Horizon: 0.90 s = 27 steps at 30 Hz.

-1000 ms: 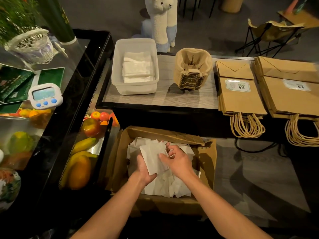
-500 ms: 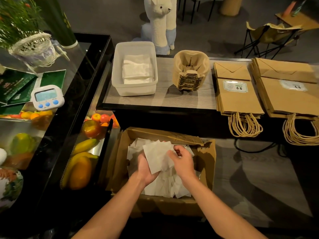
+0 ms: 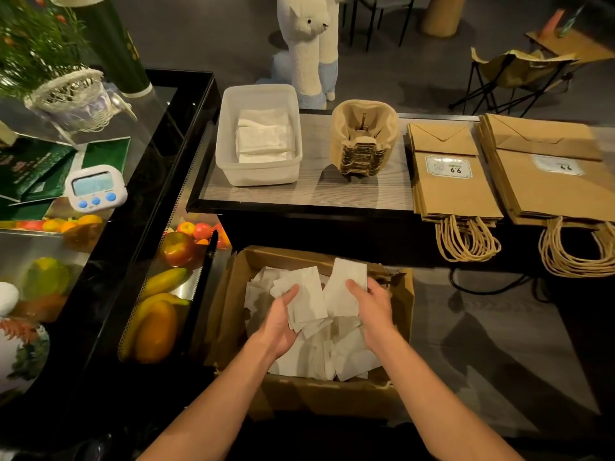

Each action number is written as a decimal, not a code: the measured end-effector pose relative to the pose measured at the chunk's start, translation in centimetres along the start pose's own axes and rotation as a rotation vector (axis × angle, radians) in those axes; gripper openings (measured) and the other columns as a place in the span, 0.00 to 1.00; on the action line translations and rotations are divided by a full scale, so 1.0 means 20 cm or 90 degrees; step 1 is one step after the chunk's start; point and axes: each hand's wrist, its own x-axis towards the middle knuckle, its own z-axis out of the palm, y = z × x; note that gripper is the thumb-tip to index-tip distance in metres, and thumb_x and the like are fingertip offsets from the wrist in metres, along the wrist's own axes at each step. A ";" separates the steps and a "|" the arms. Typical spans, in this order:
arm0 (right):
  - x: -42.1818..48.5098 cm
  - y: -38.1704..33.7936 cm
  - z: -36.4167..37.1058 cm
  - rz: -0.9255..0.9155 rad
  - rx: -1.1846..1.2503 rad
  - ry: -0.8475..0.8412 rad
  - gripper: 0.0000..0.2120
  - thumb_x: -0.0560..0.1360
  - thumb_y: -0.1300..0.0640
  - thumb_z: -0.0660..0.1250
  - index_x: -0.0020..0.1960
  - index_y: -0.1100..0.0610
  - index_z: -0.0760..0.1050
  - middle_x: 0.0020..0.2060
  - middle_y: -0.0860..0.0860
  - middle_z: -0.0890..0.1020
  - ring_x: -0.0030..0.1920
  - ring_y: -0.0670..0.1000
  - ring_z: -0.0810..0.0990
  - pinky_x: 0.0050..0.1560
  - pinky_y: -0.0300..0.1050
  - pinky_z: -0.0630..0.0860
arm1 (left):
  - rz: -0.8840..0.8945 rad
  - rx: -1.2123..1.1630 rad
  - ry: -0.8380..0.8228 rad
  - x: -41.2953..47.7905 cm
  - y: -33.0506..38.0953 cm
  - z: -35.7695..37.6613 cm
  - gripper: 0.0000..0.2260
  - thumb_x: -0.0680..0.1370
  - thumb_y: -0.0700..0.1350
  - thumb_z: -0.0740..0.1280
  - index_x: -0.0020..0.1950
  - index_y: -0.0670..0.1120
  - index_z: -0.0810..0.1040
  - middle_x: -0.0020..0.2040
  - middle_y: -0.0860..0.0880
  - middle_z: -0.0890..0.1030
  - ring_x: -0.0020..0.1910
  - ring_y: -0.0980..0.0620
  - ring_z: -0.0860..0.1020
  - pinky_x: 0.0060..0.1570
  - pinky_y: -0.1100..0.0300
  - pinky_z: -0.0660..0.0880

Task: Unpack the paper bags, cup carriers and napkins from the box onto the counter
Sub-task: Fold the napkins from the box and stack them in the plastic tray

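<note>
An open cardboard box (image 3: 401, 307) stands below the counter, holding several loose white napkins (image 3: 332, 354). My left hand (image 3: 279, 322) grips a small bunch of napkins (image 3: 307, 299) over the box. My right hand (image 3: 371, 306) pinches a single napkin (image 3: 346, 287) beside it. On the counter (image 3: 312, 191) sit a white plastic tub (image 3: 258, 174) with stacked napkins (image 3: 263, 136), a stack of brown cup carriers (image 3: 362, 138), and two piles of brown paper bags (image 3: 449, 181) (image 3: 549, 184) with handles hanging over the edge.
A glass display case (image 3: 109, 261) with fruit stands to the left, with a white timer (image 3: 95, 188), green cards and a plant basket (image 3: 66, 98) on top. A white plush animal (image 3: 309, 38) and a folding chair (image 3: 512, 74) stand beyond the counter.
My hands have moved apart: the right hand has drawn one napkin away to the right, while the left keeps its bunch. The view has tilted down slightly.
</note>
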 end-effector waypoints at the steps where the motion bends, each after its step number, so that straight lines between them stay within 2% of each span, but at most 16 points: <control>1: 0.00 -0.01 -0.02 0.017 0.046 -0.021 0.08 0.80 0.55 0.68 0.55 0.42 0.76 0.54 0.49 0.84 0.55 0.51 0.82 0.57 0.55 0.80 | 0.003 -0.002 0.000 0.00 0.00 0.00 0.15 0.85 0.49 0.62 0.69 0.45 0.77 0.62 0.41 0.83 0.64 0.38 0.79 0.65 0.43 0.74; 3: 0.01 -0.02 -0.04 0.029 0.077 -0.095 0.13 0.79 0.55 0.70 0.62 0.46 0.77 0.56 0.50 0.85 0.57 0.53 0.83 0.59 0.57 0.80 | 0.006 0.011 0.001 -0.01 0.00 0.01 0.13 0.85 0.48 0.61 0.65 0.44 0.79 0.59 0.41 0.85 0.61 0.39 0.81 0.59 0.46 0.77; 5: 0.02 -0.03 -0.03 0.024 0.028 -0.149 0.19 0.77 0.53 0.72 0.67 0.49 0.76 0.57 0.49 0.85 0.58 0.52 0.83 0.61 0.56 0.80 | -0.004 0.032 0.001 -0.02 -0.01 0.03 0.14 0.84 0.48 0.62 0.66 0.44 0.79 0.61 0.41 0.84 0.60 0.40 0.81 0.57 0.47 0.78; 8: 0.00 -0.03 0.03 -0.017 -0.077 -0.162 0.16 0.78 0.54 0.71 0.65 0.49 0.77 0.59 0.49 0.84 0.59 0.51 0.82 0.56 0.49 0.80 | -0.013 0.070 -0.021 -0.04 -0.01 0.06 0.15 0.84 0.47 0.62 0.67 0.43 0.79 0.62 0.40 0.83 0.60 0.40 0.82 0.52 0.49 0.80; 10: -0.02 -0.01 0.07 -0.028 -0.111 -0.123 0.18 0.79 0.54 0.70 0.69 0.50 0.74 0.63 0.47 0.80 0.64 0.51 0.78 0.53 0.40 0.76 | -0.013 0.068 -0.044 -0.04 -0.01 0.07 0.15 0.84 0.46 0.63 0.68 0.43 0.79 0.63 0.40 0.82 0.62 0.40 0.81 0.56 0.47 0.80; 11: -0.02 0.01 0.08 -0.018 -0.121 -0.092 0.22 0.80 0.52 0.69 0.73 0.51 0.70 0.65 0.46 0.76 0.67 0.51 0.75 0.56 0.40 0.72 | -0.015 0.065 -0.049 -0.04 -0.01 0.08 0.16 0.84 0.46 0.63 0.70 0.43 0.78 0.64 0.40 0.82 0.64 0.40 0.80 0.62 0.45 0.78; 13: -0.01 0.05 0.08 0.039 -0.084 -0.083 0.29 0.80 0.47 0.68 0.78 0.51 0.63 0.71 0.48 0.70 0.72 0.53 0.69 0.64 0.46 0.67 | -0.023 0.066 -0.058 -0.04 -0.02 0.08 0.18 0.83 0.47 0.64 0.71 0.42 0.77 0.65 0.39 0.81 0.66 0.39 0.79 0.68 0.43 0.74; 14: -0.01 0.08 0.08 0.072 -0.060 -0.096 0.30 0.79 0.45 0.68 0.78 0.51 0.64 0.72 0.47 0.70 0.72 0.54 0.69 0.65 0.48 0.68 | -0.024 0.065 -0.055 -0.04 -0.02 0.08 0.18 0.83 0.48 0.64 0.71 0.42 0.77 0.65 0.38 0.81 0.66 0.39 0.78 0.68 0.43 0.73; 15: 0.00 0.09 0.08 0.093 -0.053 -0.105 0.28 0.79 0.46 0.69 0.76 0.51 0.67 0.71 0.49 0.73 0.69 0.53 0.73 0.62 0.46 0.71 | -0.026 0.060 -0.050 -0.04 -0.03 0.08 0.18 0.84 0.49 0.64 0.70 0.42 0.78 0.65 0.38 0.81 0.67 0.38 0.78 0.68 0.43 0.72; 17: 0.00 0.10 0.07 0.060 -0.082 -0.084 0.23 0.79 0.50 0.70 0.72 0.53 0.72 0.65 0.51 0.79 0.62 0.50 0.78 0.48 0.40 0.75 | -0.016 0.037 -0.034 -0.04 -0.04 0.07 0.18 0.84 0.52 0.61 0.69 0.44 0.78 0.64 0.39 0.82 0.68 0.37 0.76 0.70 0.41 0.70; 19: 0.01 0.08 0.05 0.013 -0.077 -0.035 0.19 0.79 0.53 0.70 0.69 0.53 0.73 0.60 0.50 0.81 0.56 0.48 0.80 0.41 0.38 0.75 | 0.002 0.014 -0.007 -0.04 -0.04 0.07 0.17 0.85 0.54 0.59 0.66 0.46 0.78 0.60 0.39 0.84 0.68 0.36 0.76 0.71 0.39 0.69; 22: 0.02 0.00 0.00 -0.020 -0.039 -0.026 0.17 0.78 0.56 0.71 0.66 0.49 0.73 0.55 0.46 0.82 0.54 0.47 0.82 0.47 0.43 0.80 | 0.014 -0.006 0.024 -0.02 -0.04 0.06 0.20 0.84 0.60 0.57 0.65 0.49 0.78 0.57 0.42 0.86 0.65 0.37 0.78 0.69 0.41 0.71; 27: 0.04 -0.08 -0.05 -0.004 -0.061 -0.209 0.15 0.77 0.56 0.73 0.62 0.53 0.77 0.55 0.51 0.85 0.54 0.51 0.85 0.51 0.48 0.82 | 0.001 -0.009 -0.002 0.01 -0.04 0.07 0.24 0.84 0.62 0.53 0.69 0.49 0.77 0.62 0.42 0.83 0.65 0.39 0.79 0.71 0.39 0.70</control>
